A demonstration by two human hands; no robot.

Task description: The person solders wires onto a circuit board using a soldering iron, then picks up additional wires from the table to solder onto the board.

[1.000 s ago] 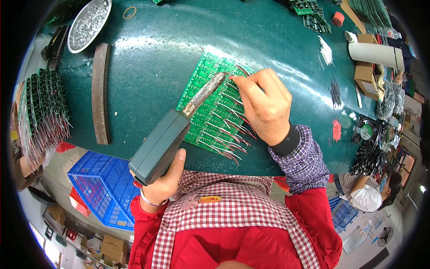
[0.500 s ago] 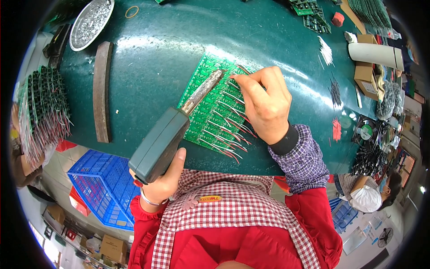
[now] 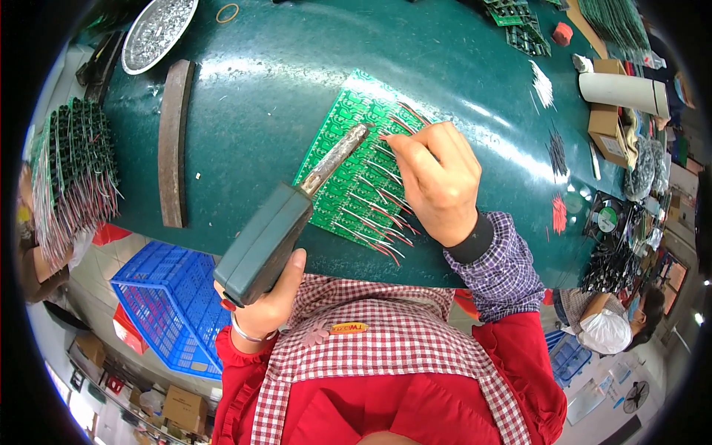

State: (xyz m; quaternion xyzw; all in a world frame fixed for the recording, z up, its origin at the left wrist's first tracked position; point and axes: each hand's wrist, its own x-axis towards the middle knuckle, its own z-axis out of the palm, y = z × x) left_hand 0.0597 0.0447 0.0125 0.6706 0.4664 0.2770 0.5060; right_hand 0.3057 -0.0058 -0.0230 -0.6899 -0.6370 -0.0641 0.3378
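A green circuit board (image 3: 348,119) lies flat on the dark green table (image 3: 274,81), with rows of red and white wires sticking off its near side. My left hand (image 3: 263,304) grips a grey-green soldering gun (image 3: 274,230) whose metal tip rests on the board. My right hand (image 3: 437,182) sits on the board's right part and pinches a thin red wire (image 3: 397,141) right next to the gun's tip.
A curved brown bar (image 3: 174,141) lies left of the board. A metal dish (image 3: 156,30) sits far left. Stacked wired boards (image 3: 70,174) stand at the left edge. A blue crate (image 3: 167,304) is below. A white tube (image 3: 623,93) and boxes lie right, near another person (image 3: 608,326).
My right hand has shifted slightly along the board while the gun tip stays on the same spot. Nothing else has moved.
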